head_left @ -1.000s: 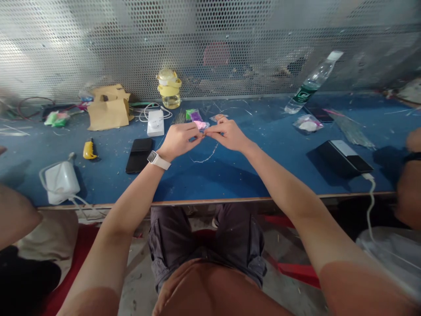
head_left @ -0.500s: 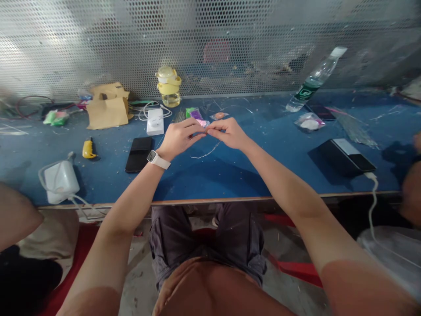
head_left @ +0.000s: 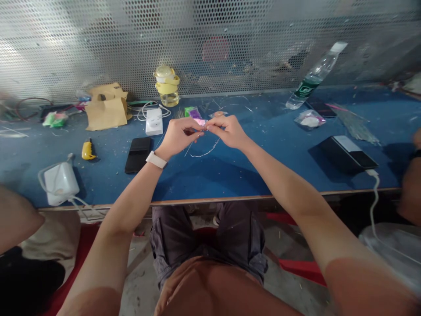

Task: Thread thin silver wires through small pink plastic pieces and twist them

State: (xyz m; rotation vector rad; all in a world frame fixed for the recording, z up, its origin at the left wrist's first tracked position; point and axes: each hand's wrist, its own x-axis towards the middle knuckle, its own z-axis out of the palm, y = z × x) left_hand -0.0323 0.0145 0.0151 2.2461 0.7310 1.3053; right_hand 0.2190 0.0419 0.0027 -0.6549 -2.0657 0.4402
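Observation:
My left hand (head_left: 180,135) and my right hand (head_left: 227,131) meet above the middle of the blue table, fingertips pinched together. From between them a thin, silvery twisted wire (head_left: 205,154) hangs in a curve toward the table. A short straight end shows below my left fingers. Both hands appear closed on this wire, though the exact spot they grip is too small to make out. Just behind the fingertips lie small packets, one purple (head_left: 194,113) and one pink (head_left: 199,122). A clear packet with something orange (head_left: 219,114) is beyond my right hand.
Left of my hands are a black phone (head_left: 138,154), a white charger (head_left: 154,122), a yellow cutter (head_left: 88,150) and brown paper (head_left: 107,113). A yellow-lidded bottle (head_left: 169,87) stands behind. To the right are a leaning water bottle (head_left: 311,82) and a black box (head_left: 345,156). People sit on both sides.
My left wrist has turned, so the watch face no longer shows and its fingers have shifted. A straight wire end now shows below them. My right hand has barely moved.

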